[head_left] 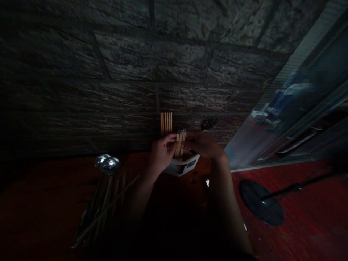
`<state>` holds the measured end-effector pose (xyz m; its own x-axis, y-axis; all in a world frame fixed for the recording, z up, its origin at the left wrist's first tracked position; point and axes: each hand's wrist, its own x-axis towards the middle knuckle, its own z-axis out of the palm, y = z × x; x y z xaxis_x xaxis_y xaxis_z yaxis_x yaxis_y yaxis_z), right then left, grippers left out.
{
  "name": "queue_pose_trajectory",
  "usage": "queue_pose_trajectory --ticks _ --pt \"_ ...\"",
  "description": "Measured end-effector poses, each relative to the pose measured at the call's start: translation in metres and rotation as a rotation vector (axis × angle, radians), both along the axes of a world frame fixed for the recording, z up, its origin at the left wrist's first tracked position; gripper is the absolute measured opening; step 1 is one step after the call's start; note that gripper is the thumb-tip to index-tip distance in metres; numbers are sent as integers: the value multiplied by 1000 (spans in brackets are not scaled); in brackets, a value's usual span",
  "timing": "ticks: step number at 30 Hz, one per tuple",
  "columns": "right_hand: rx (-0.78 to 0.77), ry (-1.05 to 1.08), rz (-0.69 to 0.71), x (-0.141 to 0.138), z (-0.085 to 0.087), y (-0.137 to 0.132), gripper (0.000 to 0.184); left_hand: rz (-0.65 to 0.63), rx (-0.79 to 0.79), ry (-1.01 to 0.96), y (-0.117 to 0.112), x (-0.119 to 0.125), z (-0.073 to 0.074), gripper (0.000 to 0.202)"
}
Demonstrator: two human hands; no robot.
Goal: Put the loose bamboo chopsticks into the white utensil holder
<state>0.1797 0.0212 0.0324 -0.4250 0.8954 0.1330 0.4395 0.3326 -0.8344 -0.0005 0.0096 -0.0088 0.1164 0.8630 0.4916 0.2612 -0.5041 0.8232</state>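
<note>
A bundle of wooden chopsticks (179, 145) stands upright between my hands, its lower ends inside a white container (192, 166). From the left, my left hand (162, 152) closes its fingers on the bundle. My right hand (202, 144) pinches it from the other side near the top. Behind my left hand, a second group of chopsticks (166, 123) stands upright in front of the wall; its lower ends are hidden. A dark perforated spoon head (208, 123) shows just beyond my right hand, its handle out of sight.
Two shiny ladles (111, 165) and several thin sticks (107, 217) lie on the reddish tabletop (40, 203) at left. A stone-block wall (179, 69) rises behind. At right, a round black stand base (261, 203) sits on the red floor (307, 217) beside a glass door (299, 108).
</note>
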Motion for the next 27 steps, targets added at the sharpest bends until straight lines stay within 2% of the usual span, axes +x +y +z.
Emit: queue_pose_trajectory --ticks 6,18,27 --pt "99 -81 5 1 3 -2 29 25 19 32 0 -1 -1 23" --pt "-12 14 10 -2 -1 2 22 2 -6 -8 2 -1 -4 24" --pt "99 -20 39 0 3 -2 27 -8 -20 -8 2 -1 -4 26"
